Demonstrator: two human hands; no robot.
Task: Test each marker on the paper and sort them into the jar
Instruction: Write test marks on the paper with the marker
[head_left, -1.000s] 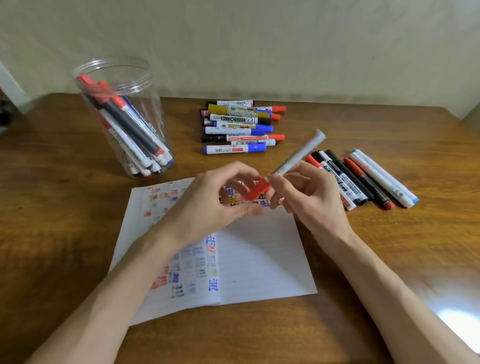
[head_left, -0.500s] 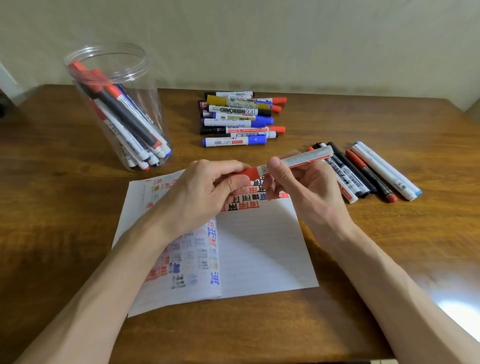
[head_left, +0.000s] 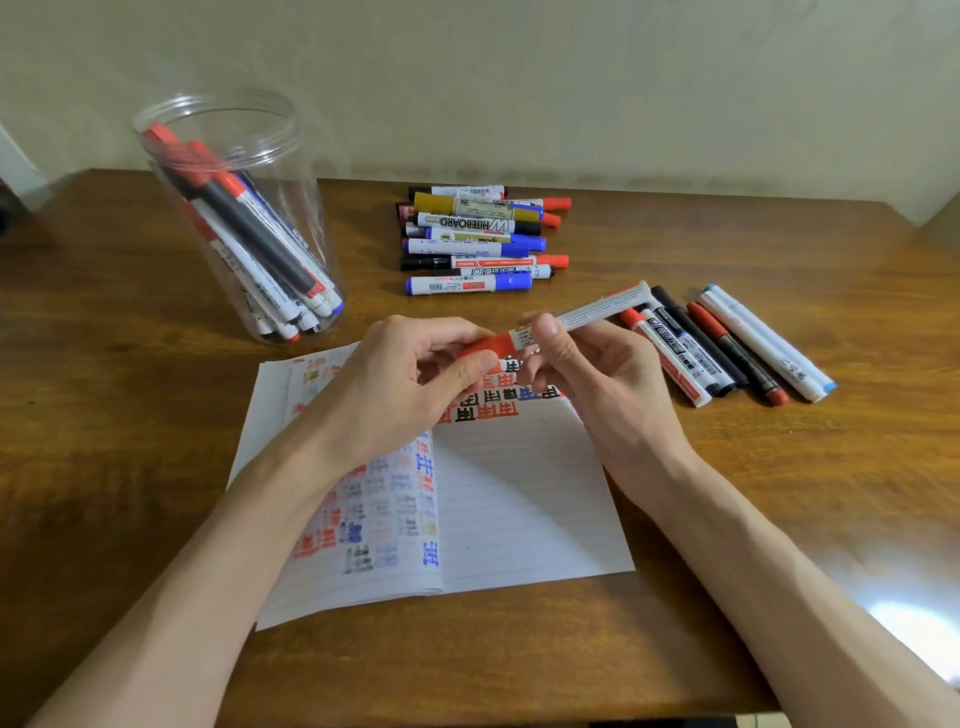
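a white marker (head_left: 582, 314) with a red cap is held nearly level above the far edge of the scribbled lined paper (head_left: 519, 493) near the table (head_left: 104, 441) front edge. a clear jar (head_left: 291, 171), partly filled, stands upright toward the far left corner; a marker pile (head_left: 478, 244) lies by the far edge, a marker row (head_left: 727, 348) to the right.

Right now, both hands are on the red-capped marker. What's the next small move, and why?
Probably pull the cap straight off. The left hand pinches the red plastic cap of the white-barrelled marker, the right hand grips its barrel, and the cap looks fully seated. The marker hangs over the lined white paper, well placed for a test stroke.
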